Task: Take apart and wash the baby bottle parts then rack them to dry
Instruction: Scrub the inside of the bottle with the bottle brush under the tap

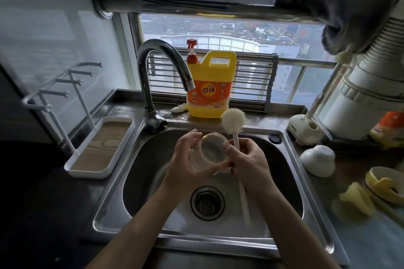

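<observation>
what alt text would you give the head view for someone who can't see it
Over a steel sink, a person's left hand holds a clear baby bottle while the right hand grips a white bottle brush, its head outside the bottle. A yellow detergent jug stands by the tap; a white drying rack sits to the left.

Window behind the sink: grey daylight, city rooftops, horizontal metal rail outside. Glossy white wall at left. Steel pipe overhead. White corrugated duct at right. Dark table, dimly lit
</observation>
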